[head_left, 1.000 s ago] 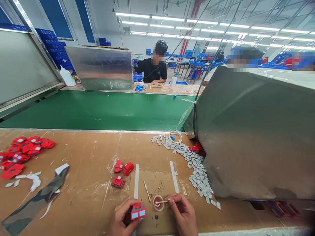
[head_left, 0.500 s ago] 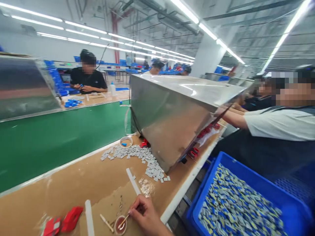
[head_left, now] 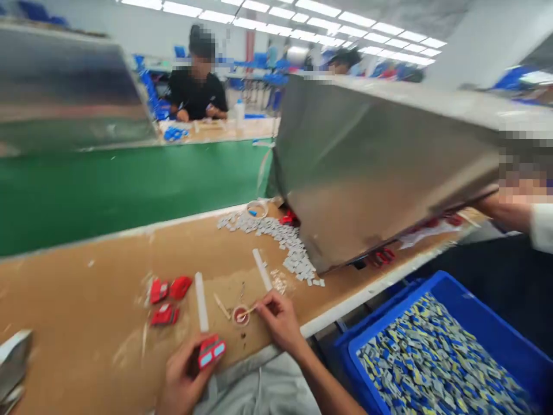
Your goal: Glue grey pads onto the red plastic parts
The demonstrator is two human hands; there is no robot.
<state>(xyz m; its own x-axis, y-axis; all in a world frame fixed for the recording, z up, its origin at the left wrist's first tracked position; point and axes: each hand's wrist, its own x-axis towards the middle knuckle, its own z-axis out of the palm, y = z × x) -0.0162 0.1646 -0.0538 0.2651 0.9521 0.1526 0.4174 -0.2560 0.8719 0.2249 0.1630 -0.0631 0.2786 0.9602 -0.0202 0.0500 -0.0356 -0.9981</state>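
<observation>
Red part (head_left: 211, 351): a small red piece with 2 pale blue-grey windows, pinched in the fingers of the left hand (head_left: 184, 377) at the near edge of the bench, just below the white strip (head_left: 201, 302).

Left grip: closed round the red part, thumb on 1 side and fingers on the other; the face is turned up.

Stick (head_left: 247, 312): a thin wooden stick is held between thumb and fingertips of the right hand (head_left: 280, 319), its tip dipped into the small round pot (head_left: 240, 315).

Right grip: a tight pinch on the stick, nothing else in it.

Step in hand: looks like the stick is being loaded from the pot, with the red part kept ready beside it.

Next move: probably the loaded tip gets carried over to the red part, which calls for a steady hand and a small dab, tbh.

Nearby: 3 more red pieces (head_left: 166, 298) are lying left of the strip; a spare stick (head_left: 222, 306) sits by the pot.

Further out: a heap of grey tiles (head_left: 285, 245) is spread under the metal hood (head_left: 380, 167), and a blue bin (head_left: 436, 351) of mixed bits stands off the bench edge.
</observation>
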